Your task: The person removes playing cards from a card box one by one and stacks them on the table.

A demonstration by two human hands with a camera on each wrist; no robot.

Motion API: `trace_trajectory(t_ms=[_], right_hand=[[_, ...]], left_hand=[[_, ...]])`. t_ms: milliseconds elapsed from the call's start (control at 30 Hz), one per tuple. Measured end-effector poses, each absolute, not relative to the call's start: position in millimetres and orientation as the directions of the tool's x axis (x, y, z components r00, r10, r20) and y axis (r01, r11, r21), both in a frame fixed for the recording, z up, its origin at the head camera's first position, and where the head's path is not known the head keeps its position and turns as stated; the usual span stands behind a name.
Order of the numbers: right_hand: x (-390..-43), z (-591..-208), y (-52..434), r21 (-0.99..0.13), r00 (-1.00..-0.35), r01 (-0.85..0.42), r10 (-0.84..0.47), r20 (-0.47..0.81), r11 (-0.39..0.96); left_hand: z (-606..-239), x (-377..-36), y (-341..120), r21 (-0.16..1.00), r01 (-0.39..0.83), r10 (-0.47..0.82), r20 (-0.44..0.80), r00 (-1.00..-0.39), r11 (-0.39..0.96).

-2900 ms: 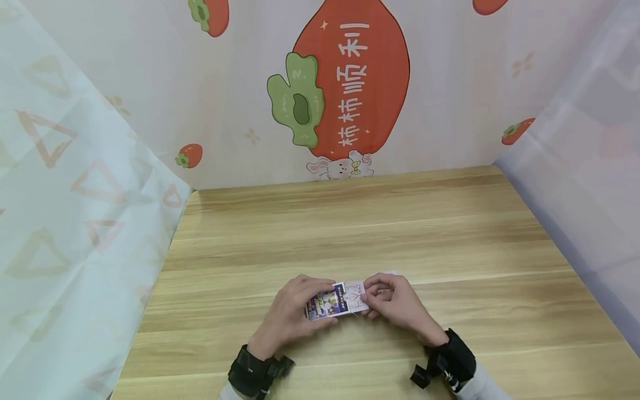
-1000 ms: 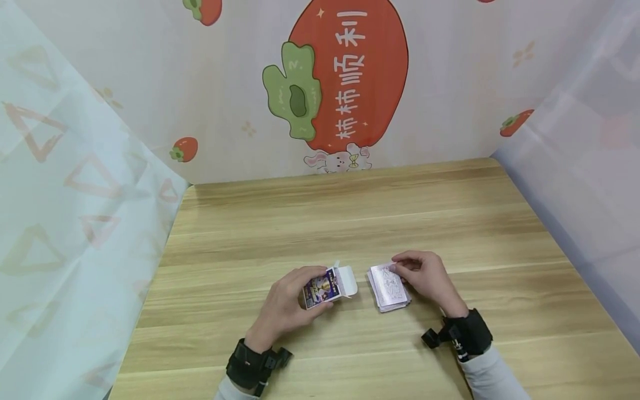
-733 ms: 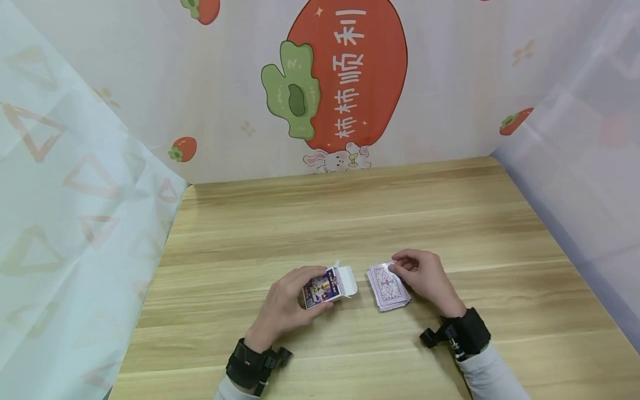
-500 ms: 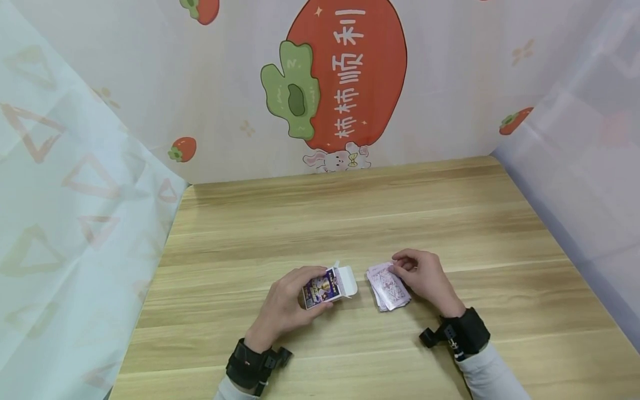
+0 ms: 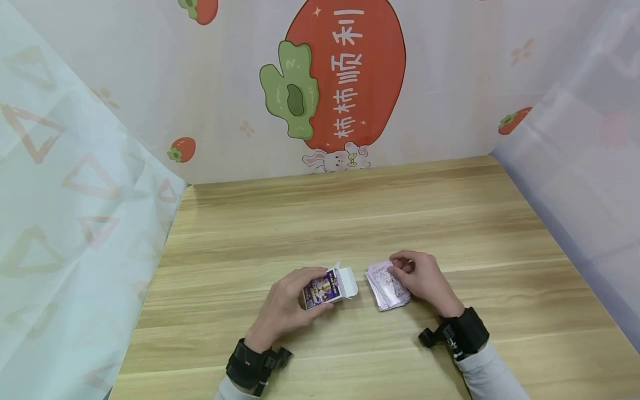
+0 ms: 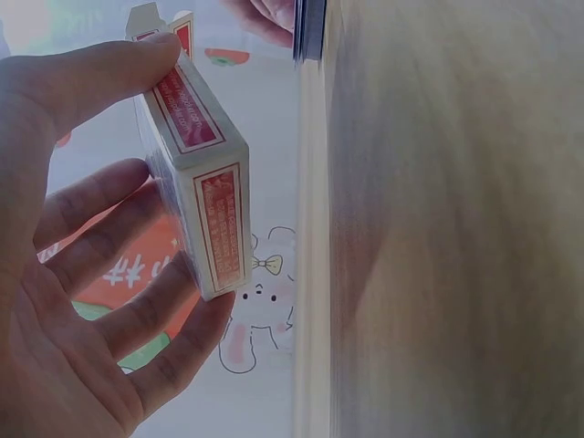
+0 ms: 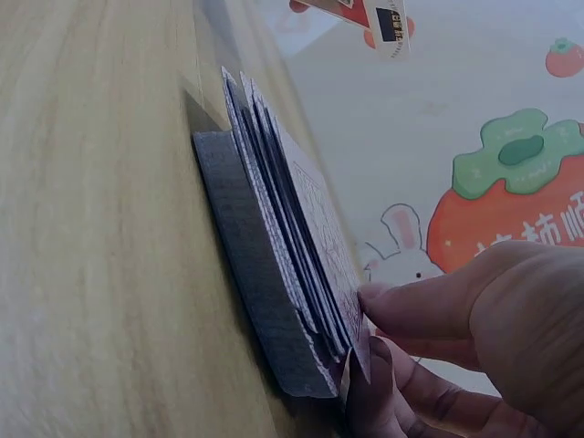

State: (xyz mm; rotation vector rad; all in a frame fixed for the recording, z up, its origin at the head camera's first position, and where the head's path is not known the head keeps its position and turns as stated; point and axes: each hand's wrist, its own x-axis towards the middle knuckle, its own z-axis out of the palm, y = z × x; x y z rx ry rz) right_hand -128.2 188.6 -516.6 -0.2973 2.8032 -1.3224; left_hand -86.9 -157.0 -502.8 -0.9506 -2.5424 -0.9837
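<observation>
Box [image 5: 321,289] in left hand [image 5: 286,304], card stack [image 5: 386,286] on counter [image 5: 320,222], right of box, right hand [image 5: 424,280] at stack's far right corner, backdrop [image 5: 225,83] behind counter.

Stacked cards [image 5: 386,291] lie on a wood-grain table [image 5: 310,222].

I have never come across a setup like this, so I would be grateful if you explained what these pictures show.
There is no robot here, only a person's left hand and right hand, both bare. One view is taken from the head, looking forward and down; the other two come from the wrists, where black bands sit, each watching its own hand. The left hand holds a small printed box with its flap open. On the wooden table lies a stack of cards; the right hand pinches its top near a corner.
</observation>
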Motion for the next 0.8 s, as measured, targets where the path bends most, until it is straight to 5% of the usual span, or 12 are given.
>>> trace_trajectory(t_ms=[800], right_hand=[[-125.0,-510.7,187.7,-0.766,-0.972,-0.176,-0.234,0.034,0.619]], left_hand=[[-504.7,-87.9,-155.0,0.516,0.655,0.503,0.42,-0.755,0.553]])
